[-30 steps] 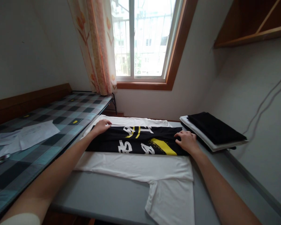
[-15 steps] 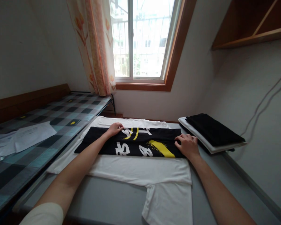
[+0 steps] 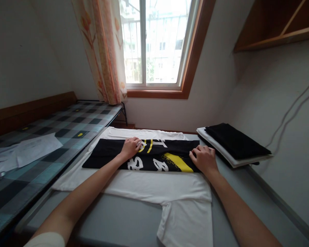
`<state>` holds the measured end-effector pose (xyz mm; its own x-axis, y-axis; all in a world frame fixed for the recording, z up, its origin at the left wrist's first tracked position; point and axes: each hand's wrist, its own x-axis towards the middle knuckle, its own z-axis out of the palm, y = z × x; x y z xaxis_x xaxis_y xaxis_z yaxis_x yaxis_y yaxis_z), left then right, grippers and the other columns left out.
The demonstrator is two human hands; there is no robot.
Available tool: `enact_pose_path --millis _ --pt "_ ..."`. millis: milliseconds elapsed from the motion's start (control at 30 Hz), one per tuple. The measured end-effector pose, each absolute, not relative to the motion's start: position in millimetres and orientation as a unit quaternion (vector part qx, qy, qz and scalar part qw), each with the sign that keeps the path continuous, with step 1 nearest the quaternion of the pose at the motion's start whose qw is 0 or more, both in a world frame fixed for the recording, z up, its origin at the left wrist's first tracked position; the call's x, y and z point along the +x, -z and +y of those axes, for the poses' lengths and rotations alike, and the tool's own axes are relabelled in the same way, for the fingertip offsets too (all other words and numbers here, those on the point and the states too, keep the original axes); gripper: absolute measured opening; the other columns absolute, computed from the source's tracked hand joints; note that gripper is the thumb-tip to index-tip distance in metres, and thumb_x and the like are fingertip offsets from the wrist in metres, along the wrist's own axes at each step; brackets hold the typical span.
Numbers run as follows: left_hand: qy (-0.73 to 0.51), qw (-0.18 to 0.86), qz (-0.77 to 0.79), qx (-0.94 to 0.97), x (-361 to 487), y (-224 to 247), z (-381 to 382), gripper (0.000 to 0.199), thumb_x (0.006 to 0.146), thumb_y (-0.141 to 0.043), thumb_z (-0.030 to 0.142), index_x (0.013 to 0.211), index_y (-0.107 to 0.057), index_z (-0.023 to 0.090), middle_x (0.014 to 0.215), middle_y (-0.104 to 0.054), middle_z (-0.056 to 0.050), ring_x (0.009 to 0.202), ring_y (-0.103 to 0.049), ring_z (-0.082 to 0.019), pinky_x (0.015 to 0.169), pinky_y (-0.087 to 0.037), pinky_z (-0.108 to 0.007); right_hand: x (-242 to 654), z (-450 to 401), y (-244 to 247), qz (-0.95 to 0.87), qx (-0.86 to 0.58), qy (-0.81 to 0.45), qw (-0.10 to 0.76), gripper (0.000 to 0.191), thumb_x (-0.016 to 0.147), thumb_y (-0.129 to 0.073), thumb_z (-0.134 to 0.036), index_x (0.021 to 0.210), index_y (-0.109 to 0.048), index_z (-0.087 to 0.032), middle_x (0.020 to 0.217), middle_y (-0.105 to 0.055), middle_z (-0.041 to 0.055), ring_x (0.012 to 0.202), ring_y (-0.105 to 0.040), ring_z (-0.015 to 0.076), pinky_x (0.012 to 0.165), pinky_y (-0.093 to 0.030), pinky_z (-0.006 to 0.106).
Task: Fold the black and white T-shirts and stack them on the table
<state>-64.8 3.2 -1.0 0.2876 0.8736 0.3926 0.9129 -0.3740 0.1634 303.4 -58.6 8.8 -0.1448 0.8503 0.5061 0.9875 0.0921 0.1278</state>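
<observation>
Presently, black printed cloth (image 3: 103, 153) lies across a white shirt (image 3: 154, 187) on a grey table (image 3: 118, 219). The left hand (image 3: 131, 146), loosely curled, and the right hand (image 3: 204, 158), half-open, rest on it; whether either grips it cannot be told.

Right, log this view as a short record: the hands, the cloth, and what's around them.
left hand: on the black printed cloth, left of its middle
right hand: at that cloth's right end
print: white and yellow
under it: white fabric, a flap pointing toward the wearer; whether one garment, unclear
surface: grey table
right: folded stack, black on top
left: checked mattress, papers
ahead: window, curtain
</observation>
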Motion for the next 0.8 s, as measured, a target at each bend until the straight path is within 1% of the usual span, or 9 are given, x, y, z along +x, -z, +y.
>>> enact_pose_path --millis 67,133,233,300,400,467,533,667,800 --pt "0.203 0.036 -0.549 -0.810 -58 6 -5 0.039 0.096 -0.043 0.046 0.121 -0.065 0.025 0.131 -0.061 -0.007 0.120 -0.054 -0.024 0.102 -0.038 -0.039 293 -57 -9 -0.735 -0.622 0.200 0.181 0.033 0.094 -0.045 -0.035 0.089 -0.072 -0.018 0.097 -0.066 0.0106 0.095 -0.055 0.0253 0.089 -0.032 0.041" --pt "0.178 0.033 -0.548 -0.817 -55 10 -9 0.044 0.096 -0.041 0.049 0.129 -0.060 0.027 0.140 -0.055 -0.007 0.131 -0.047 -0.024 0.109 -0.033 -0.041 279 -53 -9 -0.762 -0.595 0.165 0.195 0.035 0.096 -0.043 -0.038 0.102 -0.071 -0.017 0.107 -0.066 0.0119 0.100 -0.056 0.0251 0.090 -0.035 0.039" --pt "0.135 0.030 -0.550 -0.824 -56 13 -10 0.050 0.096 -0.038 0.050 0.139 -0.051 0.028 0.149 -0.046 -0.006 0.140 -0.037 -0.023 0.114 -0.026 -0.043 253 -44 -9 -0.800 -0.559 0.117 0.181 0.046 0.097 -0.039 -0.044 0.123 -0.064 -0.016 0.126 -0.061 0.0146 0.114 -0.054 0.0265 0.096 -0.037 0.039" --pt "0.115 0.027 -0.549 -0.828 -57 12 -10 0.054 0.096 -0.036 0.052 0.143 -0.046 0.027 0.153 -0.041 -0.006 0.143 -0.033 -0.023 0.116 -0.024 -0.043 235 -36 -9 -0.814 -0.550 0.094 0.161 0.053 0.099 -0.032 -0.047 0.134 -0.057 -0.017 0.137 -0.055 0.0146 0.126 -0.048 0.0267 0.102 -0.035 0.040" --pt "0.098 0.026 -0.547 -0.831 -58 9 -12 0.059 0.097 -0.031 0.055 0.146 -0.043 0.025 0.155 -0.037 -0.007 0.144 -0.029 -0.024 0.117 -0.022 -0.044 214 -22 -6 -0.805 -0.575 0.068 0.129 0.061 0.100 -0.020 -0.051 0.145 -0.046 -0.021 0.150 -0.043 0.0118 0.138 -0.037 0.0269 0.112 -0.025 0.046" --pt "0.093 0.023 -0.550 -0.830 -57 8 -14 0.061 0.096 -0.029 0.057 0.147 -0.041 0.025 0.156 -0.035 -0.006 0.145 -0.029 -0.024 0.118 -0.021 -0.045 207 -14 -4 -0.774 -0.624 0.035 0.101 0.065 0.099 -0.014 -0.056 0.149 -0.039 -0.023 0.156 -0.035 0.0107 0.142 -0.029 0.0292 0.115 -0.017 0.054" --pt "0.093 0.020 -0.555 -0.826 -57 7 -15 0.062 0.096 -0.029 0.058 0.147 -0.040 0.026 0.156 -0.035 -0.005 0.145 -0.028 -0.025 0.118 -0.021 -0.045 206 -9 0 -0.741 -0.667 -0.004 0.069 0.071 0.097 -0.011 -0.062 0.152 -0.033 -0.024 0.159 -0.029 0.0107 0.145 -0.023 0.0304 0.115 -0.013 0.058" --pt "0.097 0.015 -0.561 -0.822 -57 7 -16 0.062 0.096 -0.030 0.059 0.148 -0.040 0.027 0.156 -0.034 -0.005 0.146 -0.026 -0.026 0.118 -0.021 -0.046 223 -4 3 -0.717 -0.696 -0.033 0.028 0.076 0.094 -0.011 -0.066 0.154 -0.027 -0.024 0.161 -0.021 0.0094 0.148 -0.015 0.0272 0.118 -0.009 0.055" --pt "0.091 0.007 -0.564 -0.821 -58 7 -16 0.062 0.095 -0.031 0.059 0.148 -0.039 0.027 0.157 -0.033 -0.004 0.146 -0.025 -0.025 0.119 -0.020 -0.045 255 -5 4 -0.696 -0.718 -0.022 0.006 0.074 0.094 -0.013 -0.064 0.155 -0.026 -0.022 0.162 -0.019 0.0087 0.149 -0.013 0.0256 0.118 -0.008 0.053"
